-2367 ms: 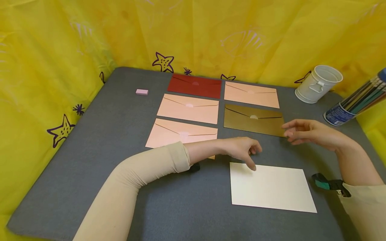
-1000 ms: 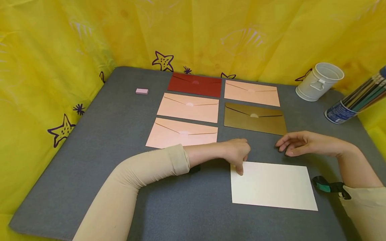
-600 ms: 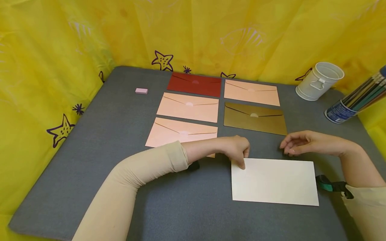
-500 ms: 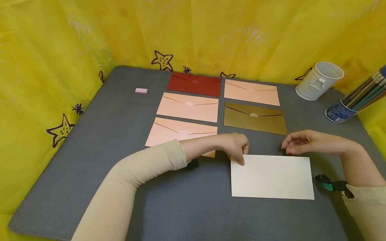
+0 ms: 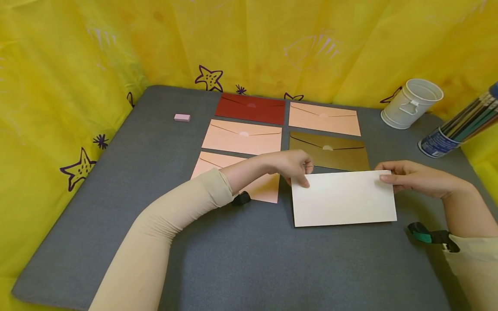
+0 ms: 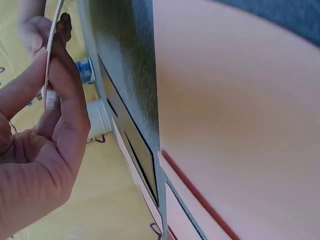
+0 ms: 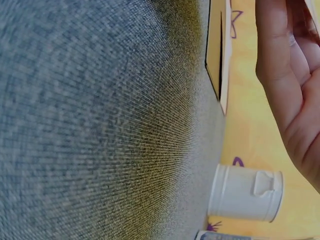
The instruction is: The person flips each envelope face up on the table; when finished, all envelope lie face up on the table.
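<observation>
A plain white envelope [image 5: 344, 201], no flap showing, is lifted off the table and tilted, its near edge low over the cloth. My left hand [image 5: 289, 165] pinches its upper left corner, thumb in front and fingers behind; the left wrist view shows the envelope [image 6: 51, 45] edge-on between thumb and fingers. At the upper right corner, my right hand [image 5: 420, 179] pinches it likewise, thumb on the near face. Just behind lies a gold envelope [image 5: 338, 157], flap side up. A peach envelope [image 5: 264, 190] lies partly under my left forearm.
Farther back are two more peach envelopes [image 5: 243, 140] and a red envelope [image 5: 253, 111]. A pink eraser-like block [image 5: 182, 117] lies at left. A white metal bucket [image 5: 408, 106] and a blue pencil cup [image 5: 439, 144] stand at back right. Yellow curtain [image 5: 253, 39] surrounds the grey table [image 5: 233, 268].
My left hand took hold of the white envelope's corner, then drew it away from me and raised it. The right hand closed on its other upper corner.
</observation>
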The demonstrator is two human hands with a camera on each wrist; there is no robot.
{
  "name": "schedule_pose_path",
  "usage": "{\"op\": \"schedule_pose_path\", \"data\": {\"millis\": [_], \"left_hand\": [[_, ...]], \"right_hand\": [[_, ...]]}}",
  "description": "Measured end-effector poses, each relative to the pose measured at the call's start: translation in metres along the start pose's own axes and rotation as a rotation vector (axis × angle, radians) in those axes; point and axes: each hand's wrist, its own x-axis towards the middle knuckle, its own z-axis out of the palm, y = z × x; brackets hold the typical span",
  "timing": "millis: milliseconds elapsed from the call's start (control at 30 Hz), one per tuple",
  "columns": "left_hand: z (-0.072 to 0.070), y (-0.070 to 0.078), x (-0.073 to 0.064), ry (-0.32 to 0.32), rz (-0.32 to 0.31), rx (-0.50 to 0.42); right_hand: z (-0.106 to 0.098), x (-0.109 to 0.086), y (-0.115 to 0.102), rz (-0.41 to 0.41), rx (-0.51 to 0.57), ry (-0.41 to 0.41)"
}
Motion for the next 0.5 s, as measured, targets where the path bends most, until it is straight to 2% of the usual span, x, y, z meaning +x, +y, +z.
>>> {"op": "schedule_pose_path", "data": {"millis": [300,500], "left_hand": [[-0.012,-0.005,-0.001,0.027,0.011,-0.039],[-0.018,-0.010,0.000,0.068,0.019,-0.189]], "right_hand": [[-0.002,-0.001,0.005,-0.068,0.068,0.082],[-0.006,-0.002,0.012,-0.126,0.128,0.080]]}}
